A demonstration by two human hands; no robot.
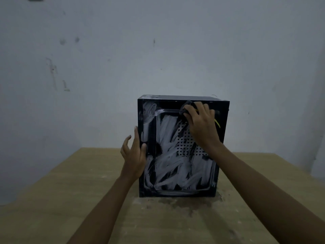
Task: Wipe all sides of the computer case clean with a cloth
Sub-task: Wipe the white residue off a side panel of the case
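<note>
A black computer case (pixel 177 173) stands on a wooden table, its near side panel smeared with white streaks around a patch of vent holes. My right hand (pixel 202 124) presses a dark cloth (pixel 186 108) against the upper part of that panel, fingers curled over the cloth. My left hand (pixel 135 154) rests on the case's left edge, the thumb on the front panel and the fingers straight along the side.
The wooden table (pixel 70 199) carries white dust and crumbs around the case's base (pixel 175 203). A stained pale wall (pixel 158 50) stands right behind the case. A thin yellow strip (pixel 218 123) shows beside my right hand.
</note>
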